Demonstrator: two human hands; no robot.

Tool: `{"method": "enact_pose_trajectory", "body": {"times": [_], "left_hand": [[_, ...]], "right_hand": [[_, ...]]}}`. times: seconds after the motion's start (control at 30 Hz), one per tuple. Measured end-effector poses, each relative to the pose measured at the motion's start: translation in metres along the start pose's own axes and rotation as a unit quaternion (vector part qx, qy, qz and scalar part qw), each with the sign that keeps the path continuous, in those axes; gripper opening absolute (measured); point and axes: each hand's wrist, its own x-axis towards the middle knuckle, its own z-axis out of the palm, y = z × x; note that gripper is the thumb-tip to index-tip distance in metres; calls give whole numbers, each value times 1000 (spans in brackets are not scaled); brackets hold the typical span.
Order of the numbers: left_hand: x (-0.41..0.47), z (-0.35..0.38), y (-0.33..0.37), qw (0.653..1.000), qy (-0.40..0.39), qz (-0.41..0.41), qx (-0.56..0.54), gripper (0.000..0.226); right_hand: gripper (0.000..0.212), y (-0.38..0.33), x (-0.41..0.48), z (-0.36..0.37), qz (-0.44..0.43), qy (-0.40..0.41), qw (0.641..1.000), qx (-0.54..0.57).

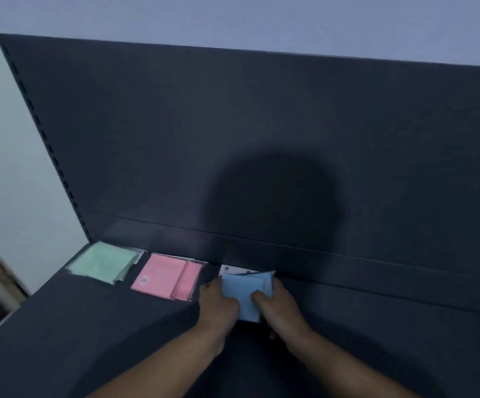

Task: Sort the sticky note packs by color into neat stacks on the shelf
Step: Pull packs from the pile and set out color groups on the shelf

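1. The blue packs (244, 294) sit at the far side of the shelf (89, 326), close to the dark back panel (233, 139) and just right of the pink stack (167, 275). Both hands hold them.
2. The left hand (218, 303) grips the left edge of the bundle and the right hand (279, 305) grips the right edge. The fingers of both curl round the sides, with the right thumb lying on top. The frame is soft, so single fingertips cannot be made out.
3. Holding the bundle from both sides looks meant to square up the loose packs. Their far edges fan out a little, so the stack is not yet neat.
4. The green stack (104, 262) lies furthest left in the far corner, with the pink stack to its right, a gap of bare shelf between them. Both are slightly splayed at the right edge.
5. The three colours run in a row along the back panel, probably so that each has its own spot and the near part of the shelf is left for handling.
6. A small white printed piece (234, 270) shows just behind the blue packs. I cannot tell what it is.
7. Sorting looks nearly done. What remains, in my judgement, is setting the blue packs down flat in line with the other two stacks.
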Motion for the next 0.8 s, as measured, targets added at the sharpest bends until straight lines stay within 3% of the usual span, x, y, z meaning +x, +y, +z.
{"method": "enact_pose_trajectory", "body": {"times": [0.13, 0.27, 0.33, 0.4, 0.43, 0.47, 0.53, 0.67, 0.73, 0.8], "left_hand": [[-7, -10, 8, 996, -57, 57, 40, 51], [-14, -18, 0, 964, -149, 163, 151, 62], [-14, -24, -6, 949, -173, 187, 185, 73], [-11, -27, -12, 938, -165, 223, 206, 72], [-9, -28, -15, 936, -151, 241, 208, 68], [-9, -28, -15, 933, -143, 253, 211, 64], [-7, -29, -13, 930, -132, 262, 220, 57], [4, -23, -15, 907, -76, 270, 316, 70], [1, -13, -10, 895, -60, 311, 313, 67], [-9, 3, 0, 897, -69, 361, 244, 53]], "right_hand": [[46, -4, 5, 2, -5, 29, 988, -155], [49, -14, 0, 4, 4, 85, 898, -432], [42, -18, -6, 6, -19, 73, 843, -532], [44, -21, -12, 9, -34, 31, 804, -593], [45, -22, -15, 10, -26, 26, 801, -597], [42, -22, -17, 10, -13, 35, 806, -591], [38, -22, -24, 6, 15, 71, 849, -524], [45, -15, -38, -10, 85, 28, 973, -212], [41, -2, -48, -26, 93, 40, 988, -119], [40, 10, -64, -47, 89, 86, 987, -101]]}}
